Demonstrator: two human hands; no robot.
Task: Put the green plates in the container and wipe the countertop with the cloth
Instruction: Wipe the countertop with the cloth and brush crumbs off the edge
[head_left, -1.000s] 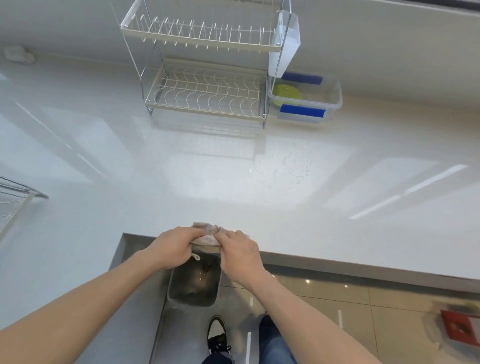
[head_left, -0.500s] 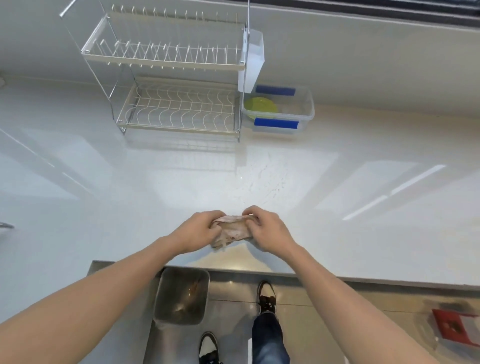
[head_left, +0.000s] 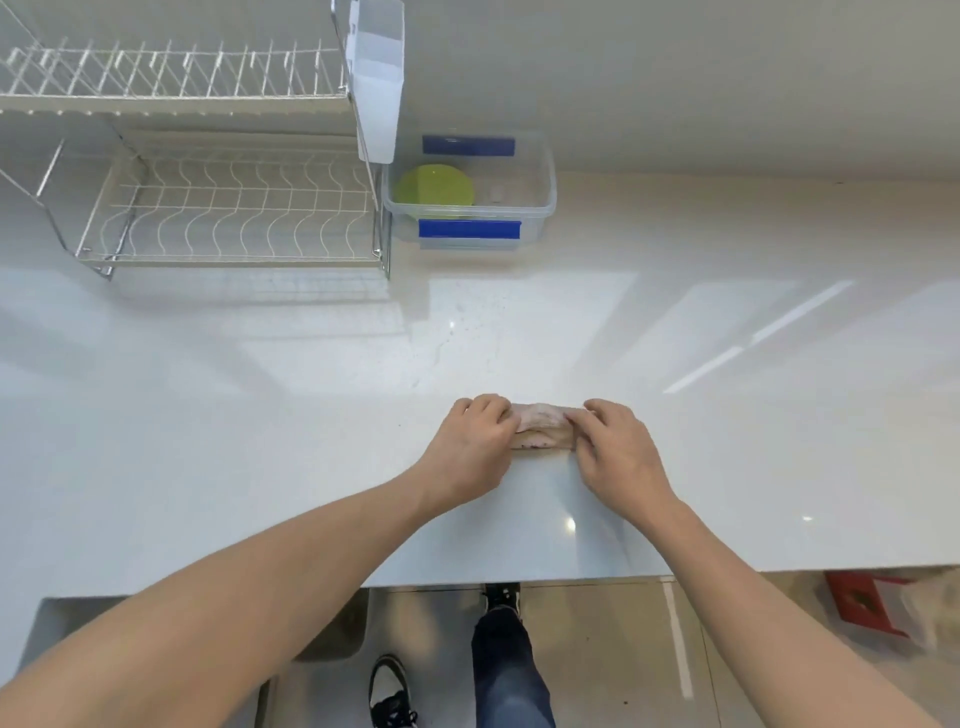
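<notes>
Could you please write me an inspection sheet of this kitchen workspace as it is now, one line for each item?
Surface: white glossy countertop, with small dark specks ahead of the hands.
Job's things: green plates lie inside the clear plastic container at the wall; the crumpled cloth rests on the countertop.
Clutter: empty two-tier wire dish rack left of the container, with a white plastic holder on its side.
Grippers: left hand and right hand both hold the cloth, one at each end.
Cables: nothing seen.
Surroundings: tiled floor, metal bin below the counter edge, a red object on the floor at right.
</notes>
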